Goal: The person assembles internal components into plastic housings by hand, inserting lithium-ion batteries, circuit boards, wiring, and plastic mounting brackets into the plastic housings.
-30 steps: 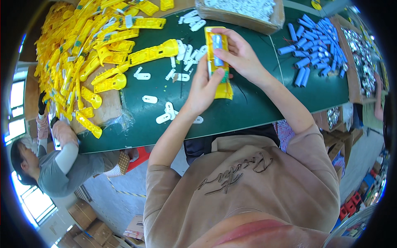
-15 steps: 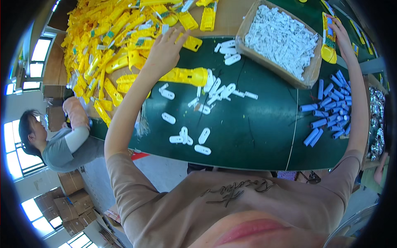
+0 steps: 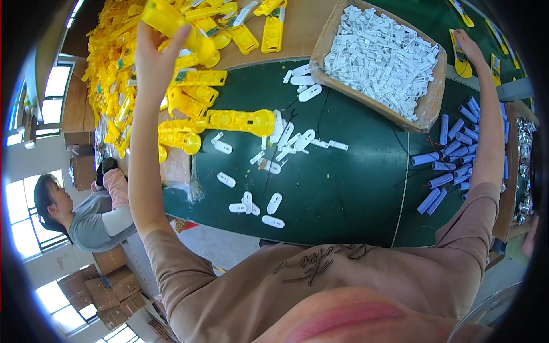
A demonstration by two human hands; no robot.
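Note:
At the upper left, my left hand (image 3: pixel 154 66) grips a yellow plastic housing (image 3: pixel 182 33), slightly blurred and raised over a heap of similar yellow parts (image 3: pixel 114 74). The thumb shows on its near side; the other fingers are partly hidden. Far off at the upper right, my right hand (image 3: pixel 470 48) pinches the upper end of another yellow housing (image 3: pixel 462 67). Between my arms, a long yellow housing (image 3: pixel 240 121) lies beside loose white oval plastic pieces (image 3: pixel 274 203).
A cardboard box (image 3: pixel 426 117) full of small white parts stands at the back right. Blue wired cylinders (image 3: pixel 452 151) lie near my right forearm, with shiny metal parts (image 3: pixel 523 171) farther right. Another person (image 3: pixel 94 214) works at the left edge; cardboard boxes (image 3: pixel 106 291) are stacked behind.
My left hand has moved left and lifted a yellow housing from the pile. My right hand and its housing now sit lower against the table, and the view has shifted slightly.

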